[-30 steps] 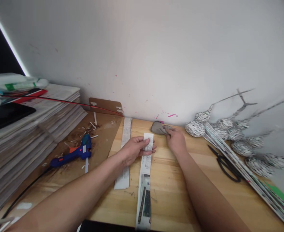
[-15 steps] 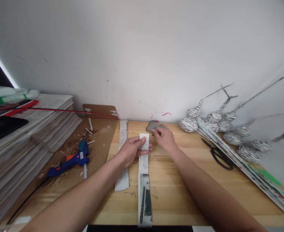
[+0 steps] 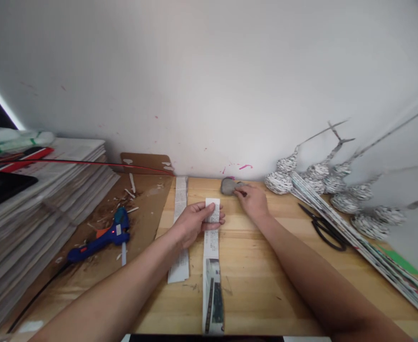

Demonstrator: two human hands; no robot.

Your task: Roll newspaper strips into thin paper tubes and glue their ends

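My left hand [image 3: 198, 221] is closed on a long printed newspaper strip [image 3: 212, 247], the thumb pressed on top near its far end and the fingers behind. From there the strip runs down toward the table's front edge. Just right of its far end, my right hand [image 3: 254, 203] has thumb and forefinger pinched together beside a rounded grey lump [image 3: 227, 186]. Whatever those fingertips hold, if anything, is too small to make out. More paper strips [image 3: 181, 197] lie stacked to the left, partly covered by my left hand and forearm.
A blue glue gun [image 3: 102, 242] lies on brown cardboard [image 3: 148, 209] at left, beside a tall newspaper stack [image 3: 62, 190]. Black scissors [image 3: 325, 230], a bundle of rolled paper sticks [image 3: 351, 242] and several woven paper gourds [image 3: 279, 182] are at right, near the wall.
My right hand has shifted a little to the right, uncovering more of the grey lump. The left hand keeps its grip on the strip. The view has moved slightly.
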